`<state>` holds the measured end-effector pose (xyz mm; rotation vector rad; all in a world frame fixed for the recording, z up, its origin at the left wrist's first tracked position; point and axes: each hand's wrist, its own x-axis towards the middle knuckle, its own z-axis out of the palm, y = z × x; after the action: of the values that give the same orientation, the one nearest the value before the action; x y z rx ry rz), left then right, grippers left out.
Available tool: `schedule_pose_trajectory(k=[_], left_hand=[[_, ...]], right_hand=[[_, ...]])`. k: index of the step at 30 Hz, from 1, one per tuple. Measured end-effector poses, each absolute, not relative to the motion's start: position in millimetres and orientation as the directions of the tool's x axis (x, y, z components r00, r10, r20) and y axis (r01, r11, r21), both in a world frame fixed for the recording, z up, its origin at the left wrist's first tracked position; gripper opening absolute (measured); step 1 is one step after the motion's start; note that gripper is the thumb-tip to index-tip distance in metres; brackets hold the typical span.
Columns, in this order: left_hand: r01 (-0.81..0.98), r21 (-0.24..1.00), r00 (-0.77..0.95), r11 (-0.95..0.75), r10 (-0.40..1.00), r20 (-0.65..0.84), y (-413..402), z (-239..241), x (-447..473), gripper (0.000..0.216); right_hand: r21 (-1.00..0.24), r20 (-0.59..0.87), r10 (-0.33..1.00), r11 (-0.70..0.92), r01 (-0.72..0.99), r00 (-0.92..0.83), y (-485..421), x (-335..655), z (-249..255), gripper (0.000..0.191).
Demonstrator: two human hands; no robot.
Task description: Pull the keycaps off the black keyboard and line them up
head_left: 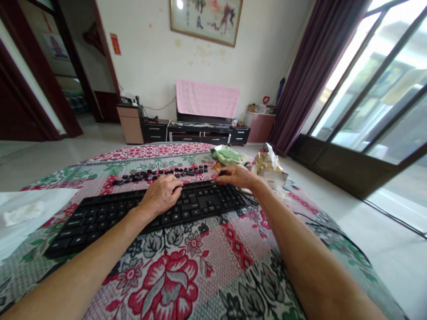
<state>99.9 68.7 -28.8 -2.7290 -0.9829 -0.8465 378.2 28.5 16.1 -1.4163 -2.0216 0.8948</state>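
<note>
A black computer keyboard (pixel 190 206) lies slantwise on the flowered tablecloth, its key side up. My left hand (pixel 163 191) is closed on the keyboard's far edge near the middle, thumb and fingers bent. Over the far right part of the keyboard, my right hand (pixel 236 175) pinches a small dark piece (pixel 223 172); its exact kind is too small to make out. Behind the keyboard, several loose black keycaps (pixel 143 175) lie in a long uneven row. Part of the keyboard is hidden under my left hand and forearm.
White paper (pixel 40 202) with a crumpled tissue (pixel 23 214) lies at the left. At the right stand a tissue pack (pixel 268 166) and a green crumpled bag (pixel 228 154). A black cable (pixel 333 229) runs over the tablecloth (pixel 230 262) toward the right edge.
</note>
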Motion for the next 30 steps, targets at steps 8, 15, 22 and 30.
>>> schedule_pose_trajectory(k=[8,15,22,30], left_hand=[[0.605,0.084,0.642,-0.792,0.547,0.537,70,-28,99,0.026],[0.613,0.072,0.638,-0.786,0.547,0.542,68,-27,99,0.026],[0.610,0.089,0.639,-0.788,0.555,0.533,70,-27,99,0.027],[0.605,0.075,0.648,-0.793,0.545,0.532,71,-29,98,0.027]], right_hand=[[-0.687,0.081,0.916,0.338,0.644,-0.394,26,371,24,0.016],[-0.887,0.047,0.954,0.176,0.428,-0.295,26,383,8,0.020],[-0.718,0.068,0.945,0.268,0.642,-0.319,24,367,20,0.021],[-0.555,0.052,0.990,0.139,0.820,-0.133,20,355,29,0.040]])
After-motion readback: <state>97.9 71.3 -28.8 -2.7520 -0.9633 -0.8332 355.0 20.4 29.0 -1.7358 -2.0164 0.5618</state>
